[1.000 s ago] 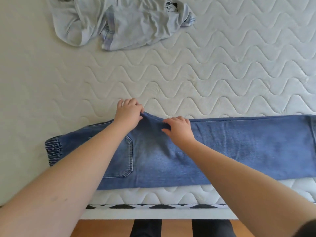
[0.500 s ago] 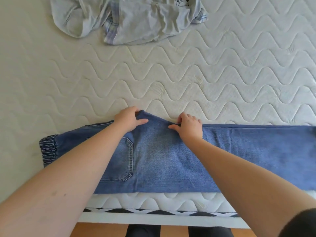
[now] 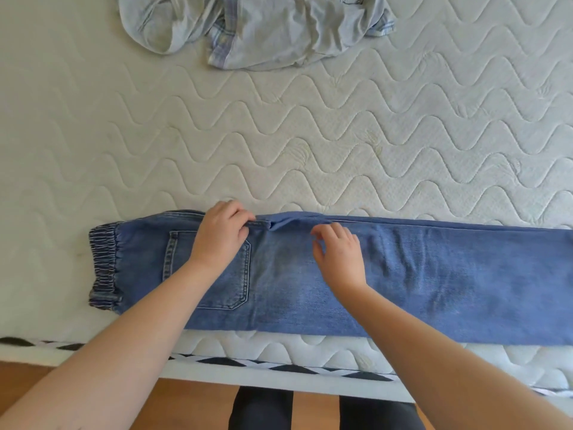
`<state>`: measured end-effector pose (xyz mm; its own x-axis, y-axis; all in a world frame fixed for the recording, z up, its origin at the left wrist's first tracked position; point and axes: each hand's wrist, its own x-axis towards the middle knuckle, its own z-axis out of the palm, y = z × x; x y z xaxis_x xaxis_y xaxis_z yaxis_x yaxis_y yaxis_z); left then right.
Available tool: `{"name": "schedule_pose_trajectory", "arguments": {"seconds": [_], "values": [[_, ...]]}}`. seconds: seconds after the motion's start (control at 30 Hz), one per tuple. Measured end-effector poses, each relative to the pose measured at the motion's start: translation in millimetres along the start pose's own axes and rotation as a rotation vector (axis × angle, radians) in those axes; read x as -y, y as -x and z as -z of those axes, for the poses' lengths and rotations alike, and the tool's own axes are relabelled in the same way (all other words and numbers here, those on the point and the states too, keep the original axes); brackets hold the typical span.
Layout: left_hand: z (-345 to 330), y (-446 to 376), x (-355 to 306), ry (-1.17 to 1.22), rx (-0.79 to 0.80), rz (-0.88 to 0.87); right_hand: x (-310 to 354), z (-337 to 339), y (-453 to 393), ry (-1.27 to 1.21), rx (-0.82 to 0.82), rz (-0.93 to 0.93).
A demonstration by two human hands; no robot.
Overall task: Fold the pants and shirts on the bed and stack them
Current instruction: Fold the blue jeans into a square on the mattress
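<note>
Right hand (image 3: pixel 339 256) has lifted; jeans (image 3: pixel 434 274) cut off rightward.

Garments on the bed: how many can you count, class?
2, perhaps more. The blue jeans lie flat along the near edge under both hands. A crumpled pale heap of clothing lies at the far edge; it may hold several pieces.

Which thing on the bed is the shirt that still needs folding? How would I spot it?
Start at the white quilted mattress and look to its far edge, away from the long blue jeans lying near the person. There lies the shirt, a crumpled pale grey heap, the only rumpled, unflattened garment.
</note>
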<state>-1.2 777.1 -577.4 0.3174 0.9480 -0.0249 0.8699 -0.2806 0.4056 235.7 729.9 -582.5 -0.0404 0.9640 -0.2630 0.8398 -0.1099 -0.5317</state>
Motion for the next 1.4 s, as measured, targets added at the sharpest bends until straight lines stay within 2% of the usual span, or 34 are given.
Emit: {"name": "schedule_pose_trajectory", "arguments": {"seconds": [0.13,0.3,0.43,0.6,0.7,0.77,0.87,0.97,1.13,1.3,1.4], "values": [[-9.3,28.0,-2.5,-0.08,0.033,-0.103,6.3,-14.3,23.1,-0.03,0.08,-0.001],[-25.6,53.4,-4.5,-0.223,0.144,-0.134,7.3,-30.0,42.9,-0.081,0.061,-0.097],[-33.8,63.8,-2.7,-0.284,0.192,-0.015,7.3,-35.9,48.2,-0.043,0.057,-0.07],[-32.9,53.4,2.9,-0.352,0.12,0.088,23.3,-37.5,30.4,-0.04,-0.117,0.04],[-37.1,32.9,2.4,-0.361,0.186,0.242,41.5,-46.0,7.1,-0.055,-0.154,0.116],[-45.8,25.2,-0.8,-0.334,0.189,0.371,53.0,-57.0,-11.3,-0.054,-0.109,0.118],[-63.9,36.0,-7.2,-0.234,0.132,0.447,57.2,-79.5,-29.5,0.065,0.057,0.082],[-77.8,55.5,-4.8,-0.238,0.132,0.443,35.0,-98.1,-26.5,0.238,0.134,0.074],[-86.4,61.1,17.6,-0.271,0.193,0.354,-21.8,-83.4,-6.4,0.441,0.103,0.08],[-85.4,59.8,23.4,-0.287,0.252,0.322,-89.8,-38.7,9.3,0.496,0.108,-0.116],[-79.4,57.4,16.8,-0.344,0.248,0.257,-109.8,-21.6,13.0,0.493,0.139,-0.137]]}}
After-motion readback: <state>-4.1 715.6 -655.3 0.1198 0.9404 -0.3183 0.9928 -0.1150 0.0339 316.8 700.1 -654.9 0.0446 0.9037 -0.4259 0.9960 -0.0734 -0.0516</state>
